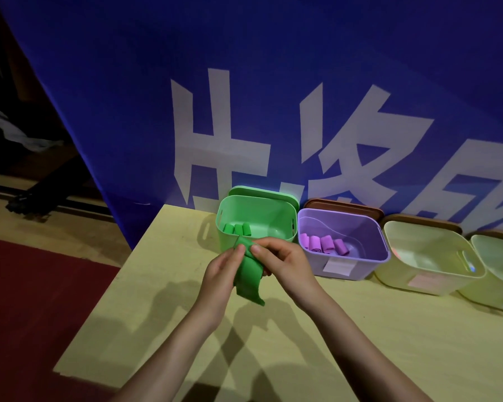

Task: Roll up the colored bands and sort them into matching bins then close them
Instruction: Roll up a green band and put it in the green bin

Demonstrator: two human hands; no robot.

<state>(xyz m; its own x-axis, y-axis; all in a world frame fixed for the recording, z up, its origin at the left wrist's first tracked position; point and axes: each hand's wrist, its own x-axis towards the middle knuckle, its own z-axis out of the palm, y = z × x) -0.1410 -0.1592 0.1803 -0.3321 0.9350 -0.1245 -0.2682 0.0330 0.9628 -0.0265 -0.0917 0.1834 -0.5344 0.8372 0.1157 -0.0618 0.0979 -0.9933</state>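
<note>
Forearms come up from the bottom edge and meet over the yellowish table (163,300). The left hand (219,275) and the right hand (285,264) hold one green band (249,271) between them, above the table top and just in front of the green bin (230,242). The thumb and fingers of each hand are curled and pinch the upper end of the band, where it looks partly folded or rolled; the loose lower end hangs down toward the table.

Behind the hands, four open bins stand in a row along the far edge of the table. The green bin is at the left, and three rolled green bands (238,229) lie in it on the left side. Its green lid (262,194) leans upright behind it. Just beside it, to the right, the purple bin (372,256) holds several rolled purple bands (323,243), and a brown lid (343,205) stands behind it. Further right are two pale yellow bins (436,282); what is inside them I cannot tell.

Behind everything hangs a blue banner (128,82) with large white characters. At the left, a dark red carpet (26,300) covers the floor.
</note>
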